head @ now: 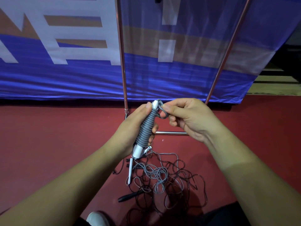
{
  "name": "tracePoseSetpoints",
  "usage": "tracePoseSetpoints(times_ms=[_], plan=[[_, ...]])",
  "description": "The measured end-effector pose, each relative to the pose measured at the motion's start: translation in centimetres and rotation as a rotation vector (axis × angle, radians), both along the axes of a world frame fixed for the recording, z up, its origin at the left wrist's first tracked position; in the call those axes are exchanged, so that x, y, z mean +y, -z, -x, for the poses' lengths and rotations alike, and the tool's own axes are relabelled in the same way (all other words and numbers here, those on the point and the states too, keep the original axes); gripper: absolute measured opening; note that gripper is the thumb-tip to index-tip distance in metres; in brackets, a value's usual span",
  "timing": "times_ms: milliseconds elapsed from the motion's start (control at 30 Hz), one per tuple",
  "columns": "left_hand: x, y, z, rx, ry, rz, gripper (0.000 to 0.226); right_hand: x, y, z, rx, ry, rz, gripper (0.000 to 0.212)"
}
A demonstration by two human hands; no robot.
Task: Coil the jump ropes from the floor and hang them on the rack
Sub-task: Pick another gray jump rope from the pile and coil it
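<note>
- The grey jump rope [145, 126] is held in front of the rack [121, 54], just above the rack's low cross bar [171, 132]. Its cord is wound in tight turns around the white handle [138, 151].
- The left hand [128, 129] is closed around the wound bundle, with the thumb pressed near the upper end. This grip is best kept firm so that no turns are let slip.
- The free loop [163, 111] at the upper end is pinched between the thumb and forefinger of the right hand [189, 118], and the other fingers are curled.
- The step in hand is judged to be the securing of the tail. The loop should be drawn snug and tucked over the handle end, with tension kept on until it is locked.
- A tangle of grey and black ropes [162, 178] lies on the floor [48, 144] on the near side of the rack. Whether a strand runs from it to the bundle cannot be told, so this should be checked before the bundle is lifted.
</note>
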State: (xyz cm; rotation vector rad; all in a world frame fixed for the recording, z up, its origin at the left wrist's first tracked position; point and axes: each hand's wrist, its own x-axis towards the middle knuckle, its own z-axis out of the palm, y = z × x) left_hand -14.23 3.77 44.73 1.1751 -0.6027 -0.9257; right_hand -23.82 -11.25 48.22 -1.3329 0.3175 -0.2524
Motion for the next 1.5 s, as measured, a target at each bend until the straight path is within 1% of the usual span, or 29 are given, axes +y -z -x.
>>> tracePoseSetpoints(times_ms=[67,167,267,300,400,533,600,667,700,800,833,867,900,1000,1033,1100,1133,1200,1267,1367,1500], plan=[[0.1,0.0,-0.1,-0.054,-0.003,-0.006,0.028,-0.2,-0.1,0.0,0.021,0.007,0.011,0.007],[0.3,-0.1,-0.2,-0.140,-0.018,-0.039,0.029,-0.1,0.0,0.2,0.014,0.032,0.041,0.001],[0.3,-0.4,-0.2,-0.250,-0.023,-0.057,0.029,0.0,0.3,0.3,-0.050,0.043,0.076,0.023],[0.3,-0.5,-0.2,-0.281,-0.025,-0.058,0.029,0.0,0.4,0.3,-0.072,0.047,0.126,0.024],[0.4,-0.8,-0.1,-0.355,-0.039,-0.057,0.027,0.1,0.7,0.0,-0.099,0.144,0.276,0.014],[0.3,-0.7,-0.1,-0.404,-0.071,-0.062,0.025,1.0,1.4,-0.3,-0.095,0.229,0.339,0.012],[0.3,-0.9,-0.4,-0.470,-0.092,-0.076,0.028,1.2,1.5,-0.5,-0.090,0.188,0.299,0.011],[0.7,-1.2,-0.9,-0.564,-0.090,-0.107,0.025,1.0,1.4,-0.6,-0.074,0.100,0.177,0.009],[1.0,-1.4,-1.2,-0.624,-0.080,-0.135,0.023,0.8,1.4,-0.5,-0.055,0.056,0.129,0.011],[1.8,-1.5,-1.4,-0.872,-0.094,-0.231,0.026,0.3,1.2,-0.4,0.012,-0.032,0.113,0.010],[1.9,-1.5,-1.4,-0.920,-0.118,-0.248,0.028,0.4,1.1,-0.4,0.021,-0.039,0.077,0.010],[1.8,-1.5,-1.1,-0.930,-0.143,-0.247,0.029,0.5,0.9,-0.6,0.017,-0.036,0.003,0.008],[1.6,-1.6,-0.8,-0.890,-0.169,-0.221,0.028,0.6,0.6,-0.7,-0.009,-0.030,-0.105,0.008],[0.3,-2.2,0.2,-0.557,-0.227,-0.044,0.021,0.6,-0.4,-1.4,-0.193,0.027,-0.433,0.009],[0.0,-2.4,0.4,-0.466,-0.247,-0.005,0.020,0.5,-0.7,-1.5,-0.244,0.056,-0.497,0.008],[-0.4,-2.4,0.5,-0.343,-0.259,0.038,0.019,0.2,-0.9,-1.6,-0.286,0.103,-0.554,0.012],[-0.5,-2.3,0.4,-0.302,-0.254,0.038,0.021,0.1,-0.9,-1.7,-0.280,0.120,-0.546,0.015],[-0.5,-2.2,0.1,-0.271,-0.243,0.016,0.025,0.1,-0.9,-1.8,-0.241,0.156,-0.460,0.016],[-0.5,-2.1,-0.2,-0.305,-0.239,-0.005,0.025,0.0,-1.0,-2.0,-0.205,0.203,-0.353,0.015],[-0.7,-2.3,-0.9,-0.380,-0.251,-0.031,0.018,-0.2,-1.7,-2.3,-0.194,0.255,-0.221,0.017],[-2.0,-4.1,-2.1,-0.390,-0.201,-0.074,0.021,-1.2,-4.7,-3.6,-0.193,0.295,-0.045,0.008]])
